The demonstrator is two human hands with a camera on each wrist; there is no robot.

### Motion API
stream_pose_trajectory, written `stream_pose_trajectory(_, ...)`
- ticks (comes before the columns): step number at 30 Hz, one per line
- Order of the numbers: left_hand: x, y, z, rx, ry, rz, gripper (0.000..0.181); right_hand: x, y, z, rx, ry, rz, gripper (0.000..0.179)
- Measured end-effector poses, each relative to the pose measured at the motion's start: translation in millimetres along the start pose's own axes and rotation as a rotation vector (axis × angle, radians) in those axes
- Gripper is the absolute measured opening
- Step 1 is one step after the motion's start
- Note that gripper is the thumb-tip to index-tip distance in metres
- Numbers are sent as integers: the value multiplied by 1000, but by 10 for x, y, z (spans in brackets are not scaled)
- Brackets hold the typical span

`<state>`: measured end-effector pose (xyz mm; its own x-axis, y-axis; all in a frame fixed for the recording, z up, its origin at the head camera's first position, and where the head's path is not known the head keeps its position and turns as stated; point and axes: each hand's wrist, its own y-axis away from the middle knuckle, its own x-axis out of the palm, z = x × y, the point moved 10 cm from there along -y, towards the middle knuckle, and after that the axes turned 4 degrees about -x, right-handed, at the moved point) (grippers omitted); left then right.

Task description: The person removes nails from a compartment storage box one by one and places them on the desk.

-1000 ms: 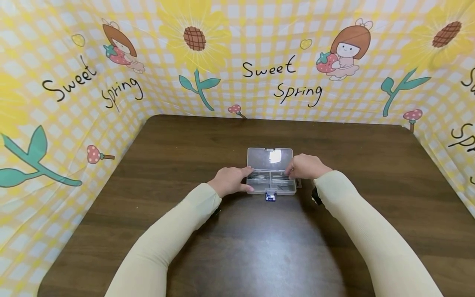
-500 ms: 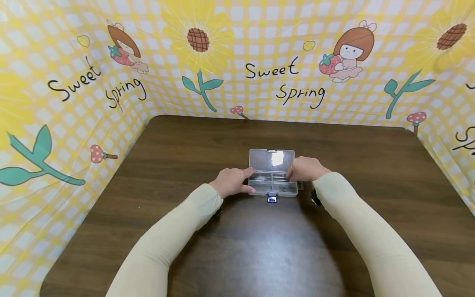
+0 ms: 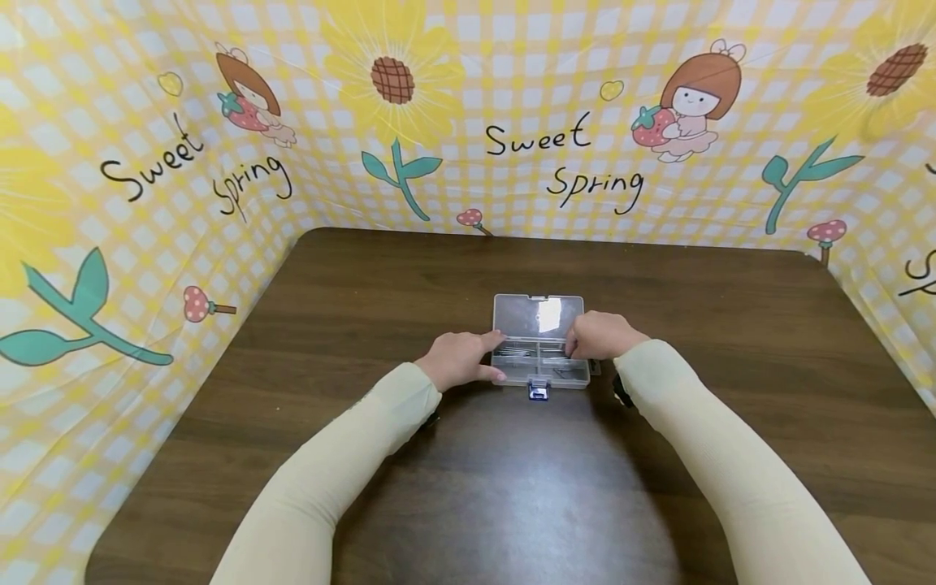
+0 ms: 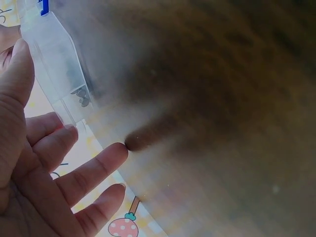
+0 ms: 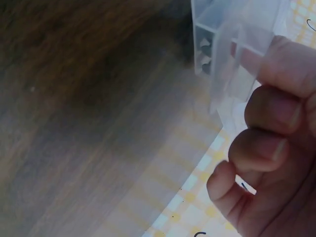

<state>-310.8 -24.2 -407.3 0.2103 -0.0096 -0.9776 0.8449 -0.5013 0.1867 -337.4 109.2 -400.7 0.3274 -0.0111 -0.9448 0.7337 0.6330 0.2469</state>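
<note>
A clear plastic compartment box stands on the brown table with its lid tilted back and its blue latch facing me. Thin silvery pin-like pieces lie in the back left compartment. My left hand rests at the left end, thumb by the front corner and index finger by the hinge side. Fingertips of my right hand reach into the back right compartment, the other fingers curled in the right wrist view. Whether they pinch a piece I cannot tell. Small dark round pieces show through the box's side.
The brown wooden table extends around the box. A yellow checked cloth printed with sunflowers and girls hangs behind the table and along both sides. A clear tab sticks out at the box's right end.
The head view has shifted slightly. My right fingertips have moved a little left inside the back right compartment; my left hand keeps its place at the box's left end.
</note>
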Motion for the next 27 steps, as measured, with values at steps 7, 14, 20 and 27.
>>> stream_pose_trajectory(7, -41, 12, -9, -6, -33, -7, 72, 26, -40, 29, -58, -36, 5, 20)
stream_pose_trajectory(14, -45, 15, -1, -13, -44, 0, 72, 73, -67, 29, -87, -62, 30, 23)
stream_pose_trajectory(20, -61, 6, 1, -14, -50, -7, 72, 59, -74, 1, -107, -86, 14, 18)
stream_pose_trajectory(27, -31, -19, -9, -40, -63, 25, 73, 70, -31, -113, -97, -297, -13, 15)
